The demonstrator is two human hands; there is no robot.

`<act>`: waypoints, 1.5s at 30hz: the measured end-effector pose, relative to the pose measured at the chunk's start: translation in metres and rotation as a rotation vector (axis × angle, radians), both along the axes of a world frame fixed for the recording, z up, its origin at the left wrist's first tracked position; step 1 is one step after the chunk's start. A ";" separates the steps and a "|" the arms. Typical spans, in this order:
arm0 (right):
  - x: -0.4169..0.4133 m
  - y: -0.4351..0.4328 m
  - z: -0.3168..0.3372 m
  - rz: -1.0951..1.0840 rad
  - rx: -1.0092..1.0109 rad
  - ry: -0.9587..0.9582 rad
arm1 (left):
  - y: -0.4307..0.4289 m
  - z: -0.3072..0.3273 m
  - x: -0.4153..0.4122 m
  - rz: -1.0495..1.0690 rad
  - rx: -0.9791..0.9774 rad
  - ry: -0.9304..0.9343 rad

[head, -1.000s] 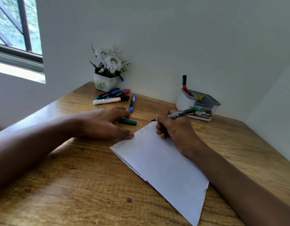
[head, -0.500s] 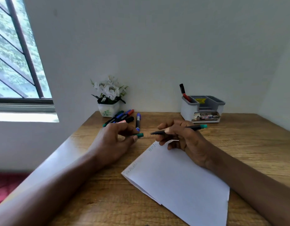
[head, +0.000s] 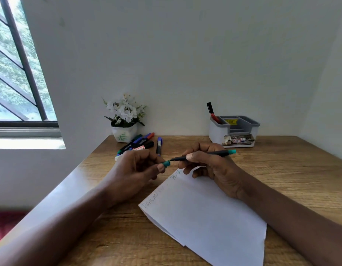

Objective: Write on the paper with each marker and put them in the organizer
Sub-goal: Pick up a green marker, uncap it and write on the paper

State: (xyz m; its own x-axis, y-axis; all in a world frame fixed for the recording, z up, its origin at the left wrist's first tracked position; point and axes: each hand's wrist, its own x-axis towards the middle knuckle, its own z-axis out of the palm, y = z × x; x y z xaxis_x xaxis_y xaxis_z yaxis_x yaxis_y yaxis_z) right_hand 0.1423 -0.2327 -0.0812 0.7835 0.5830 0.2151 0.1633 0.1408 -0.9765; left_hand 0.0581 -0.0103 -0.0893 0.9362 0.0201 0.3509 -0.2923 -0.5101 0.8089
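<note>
Hands meet above a wooden desk [head: 281, 169], where a sheet of white paper [head: 210, 214] lies at an angle with faint lines of writing along its upper left edge. At the back right, against the wall, a grey-and-white organizer [head: 234, 131] holds one marker with a black cap and red body [head: 212, 113] in its left compartment; the other compartments look empty. Beside a potted white flower [head: 125, 120] at the back left, a cluster of loose markers [head: 139, 144] lies on the desk, with one blue-capped marker [head: 159, 145] just beside it.

The person's right hand [head: 210, 166] grips a slim green marker [head: 204, 155] near its bare tip, held level above the paper's top corner. The left hand [head: 135, 169] pinches the green cap [head: 166, 163] between thumb and finger, almost touching the tip.

By the look of it, one marker is stored, this one is about to be capped, and the pile awaits its turn.
</note>
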 end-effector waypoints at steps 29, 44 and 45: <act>-0.033 0.009 0.009 0.092 -0.080 -0.290 | -0.004 0.007 -0.007 -0.278 -0.234 0.038; 0.003 -0.017 0.018 -0.226 0.014 -0.134 | 0.001 0.007 -0.004 0.088 0.652 0.387; 0.004 -0.018 0.018 -0.301 0.005 -0.168 | 0.000 0.005 -0.003 0.080 0.700 0.383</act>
State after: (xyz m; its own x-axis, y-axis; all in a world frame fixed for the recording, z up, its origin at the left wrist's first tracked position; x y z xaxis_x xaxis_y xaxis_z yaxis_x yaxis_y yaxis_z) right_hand 0.1468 -0.2511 -0.0636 0.8737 0.3299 0.3576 0.3565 0.0663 -0.9320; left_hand 0.0550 -0.0099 -0.0839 0.9992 -0.0141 -0.0385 -0.0006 -0.9440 0.3300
